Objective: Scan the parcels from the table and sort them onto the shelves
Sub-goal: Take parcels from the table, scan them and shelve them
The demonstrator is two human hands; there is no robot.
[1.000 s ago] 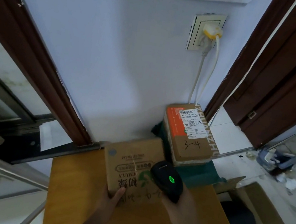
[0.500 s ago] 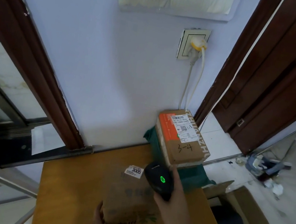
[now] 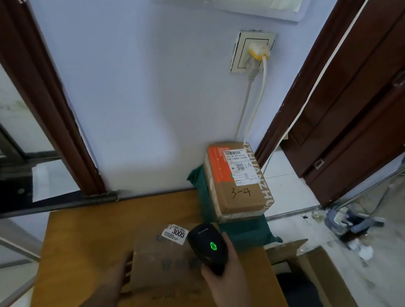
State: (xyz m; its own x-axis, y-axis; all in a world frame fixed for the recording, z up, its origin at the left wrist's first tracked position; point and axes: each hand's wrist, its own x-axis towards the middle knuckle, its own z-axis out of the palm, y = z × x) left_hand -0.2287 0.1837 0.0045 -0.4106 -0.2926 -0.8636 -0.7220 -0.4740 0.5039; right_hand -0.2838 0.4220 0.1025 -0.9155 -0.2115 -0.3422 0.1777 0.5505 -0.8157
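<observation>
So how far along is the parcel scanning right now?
Nothing looks sorted yet. In hand: the right hand aims the scanner at the flat parcel, which the left hand steadies. Left: the box marked 3-4 waits at the back; no shelves in view.

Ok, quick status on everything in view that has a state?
Scanner: green light on, gripped by right hand.
Flat parcel: lying on table, 3005 sticker up, left hand at its edge.
3-4 box: sealed, label up.
Wall plug: plugged in.
</observation>
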